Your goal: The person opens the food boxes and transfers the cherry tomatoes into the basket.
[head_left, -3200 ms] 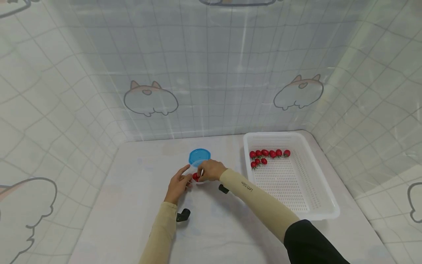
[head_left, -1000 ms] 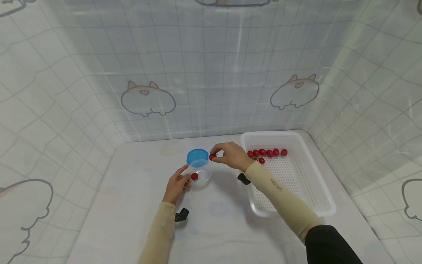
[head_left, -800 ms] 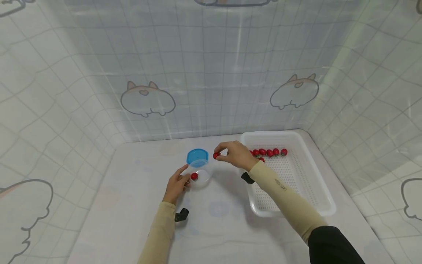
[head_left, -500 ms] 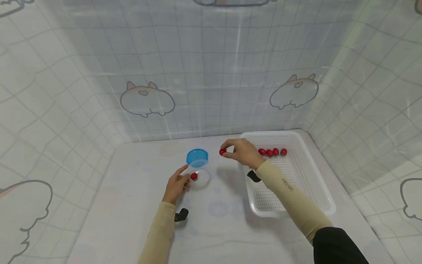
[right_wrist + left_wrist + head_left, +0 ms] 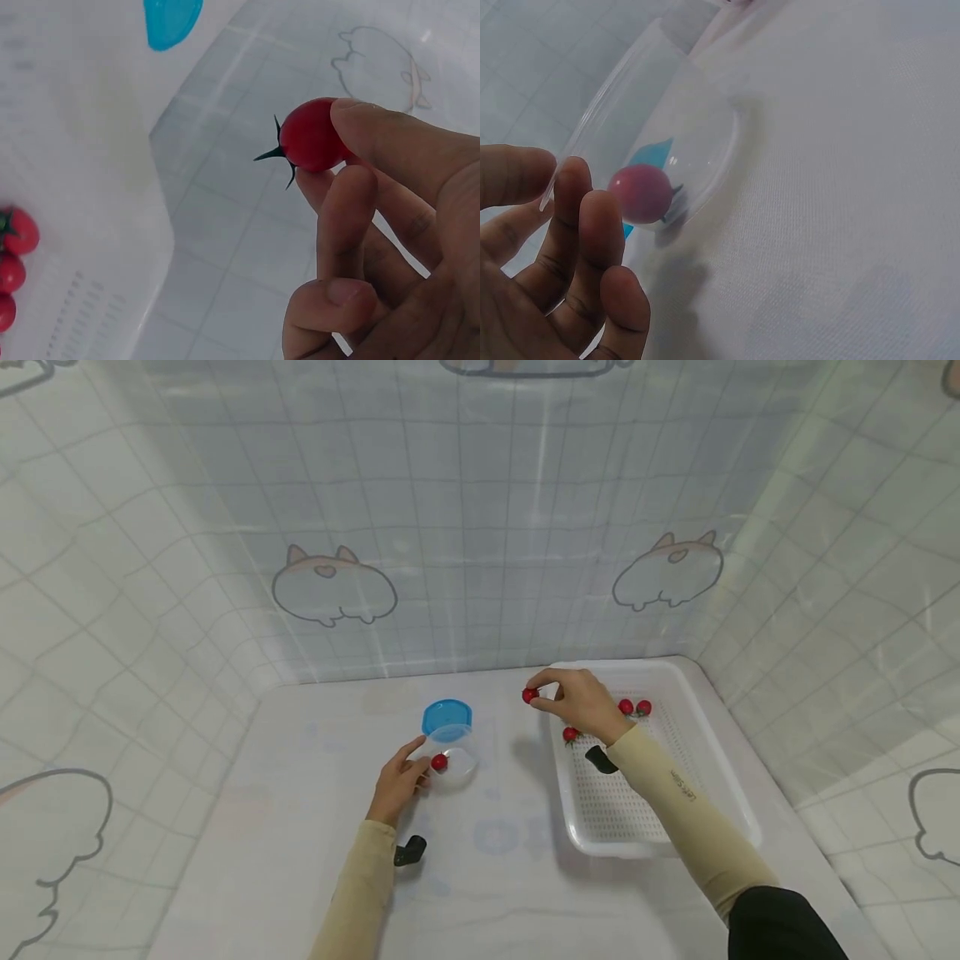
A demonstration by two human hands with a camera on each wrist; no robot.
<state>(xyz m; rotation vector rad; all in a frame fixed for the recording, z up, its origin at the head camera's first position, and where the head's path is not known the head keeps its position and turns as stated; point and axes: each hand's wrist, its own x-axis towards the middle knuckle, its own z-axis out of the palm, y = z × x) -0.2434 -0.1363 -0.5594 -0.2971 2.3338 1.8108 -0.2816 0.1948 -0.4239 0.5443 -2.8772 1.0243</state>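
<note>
My left hand (image 5: 397,785) pinches the rim of a small clear plastic bowl (image 5: 697,105) between thumb and fingers. Inside that bowl lies one red cherry tomato (image 5: 439,762), with its green stem showing in the left wrist view. Another cherry tomato (image 5: 311,135) is pinched between the thumb and fingertips of my right hand (image 5: 585,700), its green calyx pointing away from the palm. This hand hovers at the left edge of a white perforated basket (image 5: 622,847). Several cherry tomatoes sit in the basket, such as a tomato (image 5: 643,708) at the back; the hand hides some of them.
A blue lid (image 5: 446,714) lies on the table (image 5: 300,827) just behind the clear bowl. Patterned sheeting (image 5: 465,568) rises behind the table and on both sides. The basket stands near the right-hand sheet.
My right hand has lifted a tomato out of the clear bowl and carried it right to the basket's edge. One tomato is left in the bowl. My left hand has stayed at the rim.
</note>
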